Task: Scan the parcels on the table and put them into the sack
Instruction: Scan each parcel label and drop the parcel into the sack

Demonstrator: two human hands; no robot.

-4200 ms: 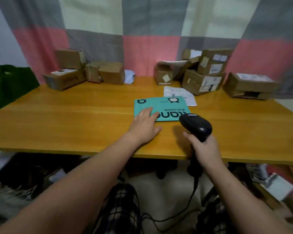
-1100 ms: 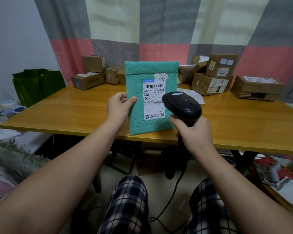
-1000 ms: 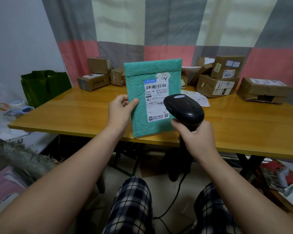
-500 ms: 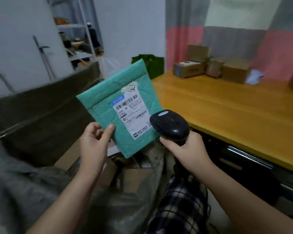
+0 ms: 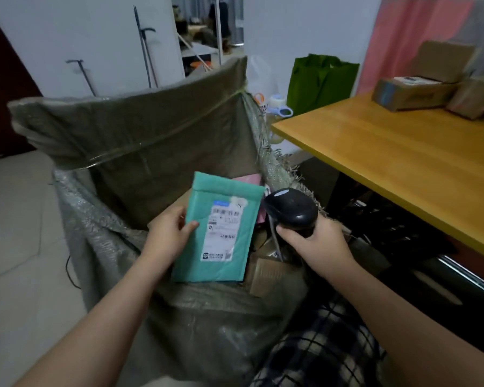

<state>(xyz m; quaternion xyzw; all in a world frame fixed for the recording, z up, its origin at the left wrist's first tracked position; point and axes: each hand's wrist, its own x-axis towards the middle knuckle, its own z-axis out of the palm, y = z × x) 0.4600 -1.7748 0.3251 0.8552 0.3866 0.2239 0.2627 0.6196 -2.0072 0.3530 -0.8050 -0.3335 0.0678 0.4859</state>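
The teal mailer (image 5: 218, 233) hangs over the open mouth of the sack (image 5: 140, 129). Its label side faces the camera and its lower edge sits just above the slumped near rim. The left hand (image 5: 169, 233) pinches the mailer's left edge, thumb on the front face and fingers behind. Gripping only 1 edge leaves the label uncovered, and it should let the mailer drop clear once the thumb lifts. The right hand (image 5: 316, 244) is wrapped round the handle of the scanner (image 5: 291, 210). The scanner head sits just beside the mailer's right edge, also over the sack. Whether the label has been scanned cannot be read from this view, but the position over the sack suggests the deposit step is in hand.

Inside the sack, cardboard parcels (image 5: 271, 275) and a pink item (image 5: 248, 180) lie under and to the right of the mailer. The far wall of the sack stands tall with a folded top, and the near rim sags low. The frayed right rim runs near the corner of the table (image 5: 403, 152). Open room lies between the mailer and the far wall, to the left of the cardboard. Releasing there appears safest, because the scanner crowds the right side. More boxes (image 5: 411, 93) sit toward the table's far side, well apart from the 2 hands.
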